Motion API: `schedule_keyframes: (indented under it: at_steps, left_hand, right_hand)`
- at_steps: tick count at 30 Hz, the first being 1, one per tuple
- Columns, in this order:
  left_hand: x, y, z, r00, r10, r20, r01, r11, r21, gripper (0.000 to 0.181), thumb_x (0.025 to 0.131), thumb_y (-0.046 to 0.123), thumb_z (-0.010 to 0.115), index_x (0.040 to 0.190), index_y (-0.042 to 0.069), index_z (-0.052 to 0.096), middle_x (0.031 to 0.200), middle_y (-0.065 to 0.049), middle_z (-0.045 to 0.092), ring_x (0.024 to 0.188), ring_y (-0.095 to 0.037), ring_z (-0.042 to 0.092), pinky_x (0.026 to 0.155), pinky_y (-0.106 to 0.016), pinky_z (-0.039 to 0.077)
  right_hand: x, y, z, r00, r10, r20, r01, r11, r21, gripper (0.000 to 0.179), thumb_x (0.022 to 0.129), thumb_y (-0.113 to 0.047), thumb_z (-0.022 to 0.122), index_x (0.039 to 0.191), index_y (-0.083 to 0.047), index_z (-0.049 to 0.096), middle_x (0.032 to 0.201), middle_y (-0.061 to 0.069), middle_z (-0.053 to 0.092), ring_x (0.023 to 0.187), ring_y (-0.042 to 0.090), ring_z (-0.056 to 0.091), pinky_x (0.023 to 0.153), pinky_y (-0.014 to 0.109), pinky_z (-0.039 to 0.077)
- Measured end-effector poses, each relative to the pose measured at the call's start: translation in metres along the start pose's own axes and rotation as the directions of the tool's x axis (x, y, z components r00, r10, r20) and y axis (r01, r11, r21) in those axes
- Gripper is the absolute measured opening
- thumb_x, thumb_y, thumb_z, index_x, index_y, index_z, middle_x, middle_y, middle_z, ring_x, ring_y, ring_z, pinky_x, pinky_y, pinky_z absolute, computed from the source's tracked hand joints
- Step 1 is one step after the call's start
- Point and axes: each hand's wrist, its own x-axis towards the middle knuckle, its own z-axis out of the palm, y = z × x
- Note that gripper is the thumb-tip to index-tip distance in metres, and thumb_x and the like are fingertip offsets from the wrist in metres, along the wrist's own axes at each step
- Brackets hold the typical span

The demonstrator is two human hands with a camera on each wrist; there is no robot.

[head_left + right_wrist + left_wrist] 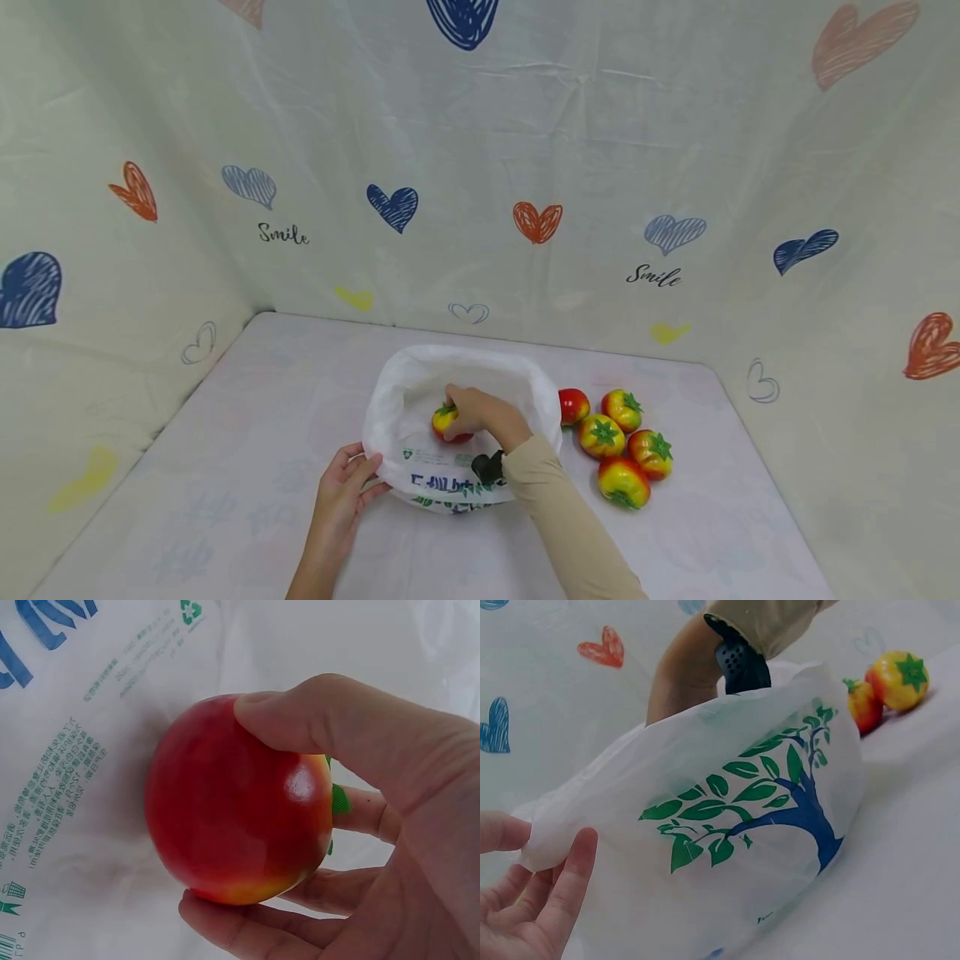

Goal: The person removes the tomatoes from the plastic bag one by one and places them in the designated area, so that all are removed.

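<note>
A white plastic bag stands with its mouth spread wide, blue and green print along its near side. At its left rim, my left hand pinches the edge between thumb and fingers; the left wrist view shows those fingers on the film. My right hand is down inside the bag. It grips a red-and-yellow tomato with a green calyx, thumb on one side and fingertips on the other. Close beside the tomato lies the printed inner wall of the bag.
Right of the bag sit several more tomatoes in a cluster, one partly behind the bag's rim. A dark wrist device is on the right arm. The pale table meets a heart-printed curtain at the back and sides.
</note>
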Motion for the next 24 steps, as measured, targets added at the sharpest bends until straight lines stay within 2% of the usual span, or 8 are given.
schedule_keyframes:
  at_steps: [8,11,16,24]
  left_hand:
    - [-0.003,0.011,0.004,0.997,-0.078,-0.003,0.078,0.997,0.016,0.041,0.089,0.018,0.057,0.121,0.003,0.037,0.092,0.007,0.058,0.081,-0.006,0.06,0.072,-0.024,0.055]
    - [-0.003,0.012,0.003,0.997,-0.08,0.008,0.08,0.997,0.008,0.041,0.089,0.017,0.056,0.122,0.003,0.036,0.092,0.008,0.058,0.081,-0.005,0.06,0.072,-0.024,0.055]
    - [-0.001,0.009,0.002,0.997,-0.082,0.012,0.082,0.997,0.005,0.041,0.09,0.018,0.055,0.122,0.003,0.036,0.091,0.008,0.058,0.081,-0.006,0.059,0.073,-0.024,0.055]
    - [-0.002,0.009,0.002,0.997,-0.072,0.012,0.072,0.997,0.006,0.042,0.089,0.018,0.056,0.122,0.002,0.036,0.091,0.009,0.058,0.08,-0.006,0.06,0.072,-0.024,0.055]
  right_hand:
    - [-0.011,-0.003,-0.008,0.999,-0.029,-0.032,0.028,0.999,-0.02,0.043,0.078,-0.03,0.069,0.112,-0.019,0.045,0.097,0.0,0.054,0.086,0.015,0.05,0.08,0.03,0.048]
    - [-0.018,-0.006,-0.012,0.997,-0.06,-0.051,0.059,0.998,-0.021,0.043,0.079,-0.032,0.069,0.112,-0.018,0.046,0.1,0.001,0.053,0.087,0.015,0.049,0.08,0.028,0.048]
    - [-0.032,-0.01,-0.017,0.989,-0.122,-0.077,0.125,0.991,0.036,0.044,0.079,-0.032,0.069,0.115,-0.019,0.046,0.103,0.001,0.052,0.088,0.014,0.049,0.08,0.026,0.048]
    - [-0.059,-0.012,-0.02,0.959,-0.219,-0.181,0.235,0.969,0.075,0.048,0.079,-0.03,0.069,0.119,-0.017,0.046,0.107,0.002,0.052,0.091,0.013,0.05,0.08,0.022,0.05]
